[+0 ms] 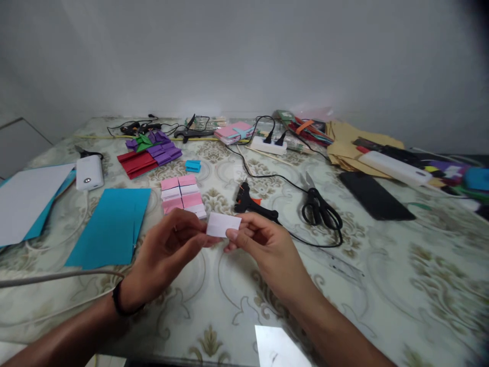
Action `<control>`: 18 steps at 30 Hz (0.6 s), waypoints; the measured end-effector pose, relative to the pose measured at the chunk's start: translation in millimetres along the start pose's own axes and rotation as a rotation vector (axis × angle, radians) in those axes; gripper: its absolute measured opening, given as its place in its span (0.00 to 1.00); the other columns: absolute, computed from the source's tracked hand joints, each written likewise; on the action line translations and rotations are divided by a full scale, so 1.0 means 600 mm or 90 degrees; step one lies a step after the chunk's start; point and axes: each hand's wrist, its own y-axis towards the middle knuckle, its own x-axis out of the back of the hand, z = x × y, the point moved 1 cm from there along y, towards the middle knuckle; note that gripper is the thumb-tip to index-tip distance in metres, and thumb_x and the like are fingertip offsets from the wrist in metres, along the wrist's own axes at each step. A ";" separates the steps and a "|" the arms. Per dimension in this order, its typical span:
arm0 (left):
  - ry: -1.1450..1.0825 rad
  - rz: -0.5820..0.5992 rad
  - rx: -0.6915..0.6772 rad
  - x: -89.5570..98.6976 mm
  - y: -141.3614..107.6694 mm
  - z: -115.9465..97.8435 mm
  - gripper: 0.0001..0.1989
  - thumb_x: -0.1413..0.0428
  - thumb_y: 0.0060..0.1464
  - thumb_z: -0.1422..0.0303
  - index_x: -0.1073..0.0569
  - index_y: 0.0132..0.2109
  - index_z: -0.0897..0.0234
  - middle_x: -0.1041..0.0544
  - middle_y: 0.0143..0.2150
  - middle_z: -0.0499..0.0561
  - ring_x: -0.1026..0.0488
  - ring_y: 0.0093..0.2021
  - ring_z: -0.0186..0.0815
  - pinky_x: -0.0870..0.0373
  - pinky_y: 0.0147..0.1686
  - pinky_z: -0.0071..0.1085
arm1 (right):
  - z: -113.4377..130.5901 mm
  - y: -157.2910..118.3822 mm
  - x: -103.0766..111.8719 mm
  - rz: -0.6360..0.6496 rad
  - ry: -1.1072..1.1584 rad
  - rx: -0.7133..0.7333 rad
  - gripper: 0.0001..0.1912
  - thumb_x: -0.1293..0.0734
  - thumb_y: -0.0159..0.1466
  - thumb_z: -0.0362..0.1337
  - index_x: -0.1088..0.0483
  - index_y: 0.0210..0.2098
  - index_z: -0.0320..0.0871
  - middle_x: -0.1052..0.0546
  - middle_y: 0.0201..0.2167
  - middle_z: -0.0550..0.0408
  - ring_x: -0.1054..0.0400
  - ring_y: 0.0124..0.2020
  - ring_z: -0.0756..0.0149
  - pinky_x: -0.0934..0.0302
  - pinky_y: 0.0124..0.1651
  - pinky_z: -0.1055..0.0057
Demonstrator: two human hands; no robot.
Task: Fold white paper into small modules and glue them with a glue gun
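A small white piece of paper [222, 225] is held up over the table in front of me. My right hand [267, 244] pinches its right end, thumb on the near face. At its left edge is my left hand [168, 250], with thumb and fingers curled close to the paper; whether they grip it is hard to see. Just beyond my left hand lie pink and white folded paper strips [182, 192] in rows. A black glue gun [252, 200] rests beyond my right hand, and black-handled scissors [320, 204] lie to its right.
Blue paper sheets [110, 229] and a white power bank [89, 172] are at left. Red folded papers [137, 162] and purple ones [164, 150] lie behind. A power strip [268, 145] feeds black cables. A dark phone [376, 195] lies right, a white sheet [280, 346] near the front edge.
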 end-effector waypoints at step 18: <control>0.136 0.033 0.010 0.008 0.001 -0.004 0.07 0.32 0.60 0.70 0.21 0.33 0.63 0.15 0.30 0.48 0.18 0.31 0.33 0.23 0.34 0.25 | 0.008 -0.014 -0.008 0.076 -0.140 -0.012 0.16 0.27 0.68 0.49 0.23 0.31 0.45 0.19 0.25 0.56 0.30 0.26 0.66 0.41 0.30 0.70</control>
